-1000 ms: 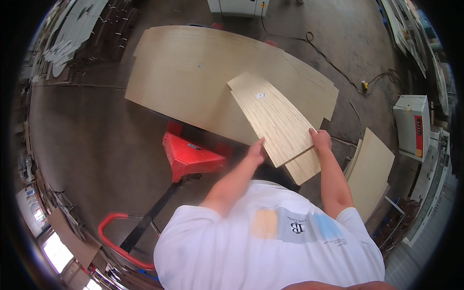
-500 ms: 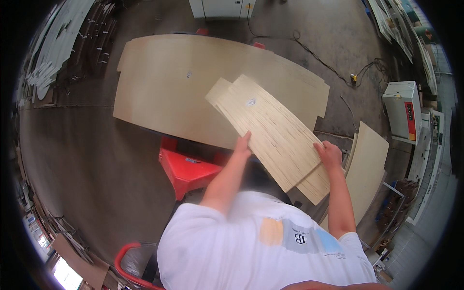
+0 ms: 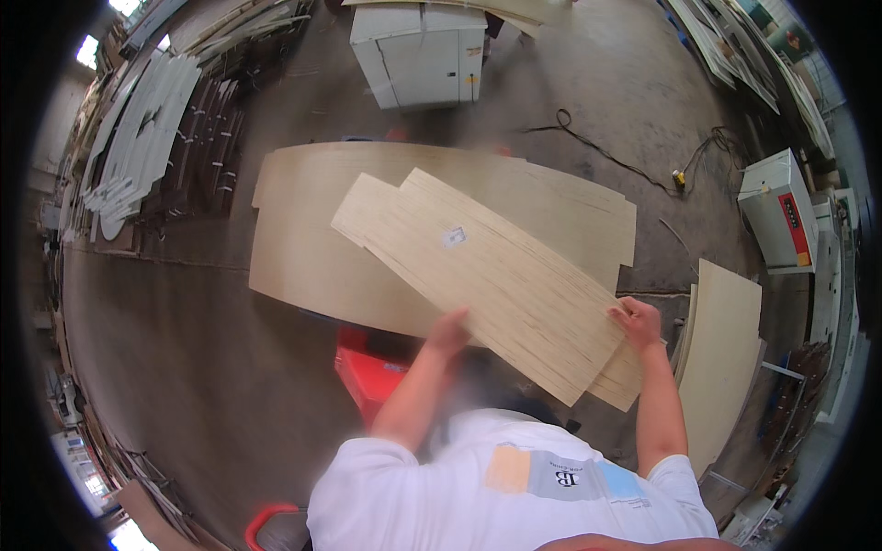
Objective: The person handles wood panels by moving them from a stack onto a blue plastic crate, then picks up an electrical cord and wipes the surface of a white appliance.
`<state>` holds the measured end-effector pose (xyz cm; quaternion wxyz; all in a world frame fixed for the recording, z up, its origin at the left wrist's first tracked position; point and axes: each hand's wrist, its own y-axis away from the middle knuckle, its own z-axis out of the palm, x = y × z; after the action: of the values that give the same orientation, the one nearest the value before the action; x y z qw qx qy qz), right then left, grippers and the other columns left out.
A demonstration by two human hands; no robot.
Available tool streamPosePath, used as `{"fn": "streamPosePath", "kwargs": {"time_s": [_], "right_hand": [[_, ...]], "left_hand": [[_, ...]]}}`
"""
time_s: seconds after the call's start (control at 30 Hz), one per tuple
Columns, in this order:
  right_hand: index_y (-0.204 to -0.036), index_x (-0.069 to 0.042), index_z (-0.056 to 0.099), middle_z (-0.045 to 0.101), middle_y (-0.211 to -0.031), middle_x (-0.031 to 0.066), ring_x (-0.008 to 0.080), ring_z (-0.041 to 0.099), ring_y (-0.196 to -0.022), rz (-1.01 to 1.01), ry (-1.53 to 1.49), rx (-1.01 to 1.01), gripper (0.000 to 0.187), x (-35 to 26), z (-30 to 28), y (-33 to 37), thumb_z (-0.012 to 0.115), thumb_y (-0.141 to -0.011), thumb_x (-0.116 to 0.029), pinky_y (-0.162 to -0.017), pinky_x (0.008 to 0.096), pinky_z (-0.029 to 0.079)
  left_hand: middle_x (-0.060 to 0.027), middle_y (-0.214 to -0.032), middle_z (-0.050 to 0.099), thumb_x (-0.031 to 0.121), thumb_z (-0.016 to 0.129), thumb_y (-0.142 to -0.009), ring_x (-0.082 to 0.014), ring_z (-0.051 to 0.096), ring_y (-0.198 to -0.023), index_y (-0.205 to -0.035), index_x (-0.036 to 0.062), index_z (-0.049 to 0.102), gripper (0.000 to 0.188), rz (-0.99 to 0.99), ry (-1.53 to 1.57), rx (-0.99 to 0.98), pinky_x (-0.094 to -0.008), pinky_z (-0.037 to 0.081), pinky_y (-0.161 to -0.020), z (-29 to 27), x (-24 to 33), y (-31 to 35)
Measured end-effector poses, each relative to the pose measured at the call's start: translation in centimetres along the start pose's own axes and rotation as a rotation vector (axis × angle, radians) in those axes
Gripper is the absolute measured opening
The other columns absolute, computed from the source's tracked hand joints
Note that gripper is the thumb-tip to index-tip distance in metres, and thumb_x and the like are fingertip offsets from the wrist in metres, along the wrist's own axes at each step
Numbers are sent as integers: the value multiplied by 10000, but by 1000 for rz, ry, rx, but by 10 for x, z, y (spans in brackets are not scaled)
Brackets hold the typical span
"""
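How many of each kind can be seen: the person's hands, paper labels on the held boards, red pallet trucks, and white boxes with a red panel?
Hands (left hand, right hand): 2
Paper label on the held boards: 1
Red pallet truck: 1
White box with a red panel: 1
Total: 5

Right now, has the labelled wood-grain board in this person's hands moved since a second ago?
Yes, to the left: the labelled wood-grain board now reaches farther toward the left end of the large plain panel below it, taken as fixed.
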<state>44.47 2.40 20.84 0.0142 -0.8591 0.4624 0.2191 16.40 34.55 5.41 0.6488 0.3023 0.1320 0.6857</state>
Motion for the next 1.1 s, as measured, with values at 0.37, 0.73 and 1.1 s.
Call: {"fn": "streamPosePath", "kwargs": {"time_s": [0.37, 0.73, 1.1], "right_hand": [[-1154, -96, 650, 652, -1138, 143, 332, 602, -1046, 213, -15, -63, 412, 19, 57, 63, 701, -830, -345, -910, 437, 482], [-1109, -71, 653, 715, -1010, 123, 272, 686, -970, 514, -197, -318, 377, 58, 72, 192, 699, -824, -313, -866, 378, 528], [-1138, -22, 635, 708, -996, 130, 199, 681, -873, 745, -417, -320, 354, 62, 119, 227, 703, -846, -211, -810, 331, 537]], "left_hand": [[-135, -1002, 628, 113, 592, -942, -255, 638, -821, -1172, -17, 576, 265, -31, -120, 550, -376, 550, -666, -27, -34, 6], [-152, -1188, 592, 136, 594, -936, -333, 588, -1044, -1265, 39, 543, 347, 325, -1569, 264, -458, 540, -817, -171, -123, 51], [-151, -1220, 581, 126, 601, -946, -333, 568, -1109, -1270, 74, 540, 334, -107, 149, 764, -480, 504, -882, -154, -67, 5]]}}
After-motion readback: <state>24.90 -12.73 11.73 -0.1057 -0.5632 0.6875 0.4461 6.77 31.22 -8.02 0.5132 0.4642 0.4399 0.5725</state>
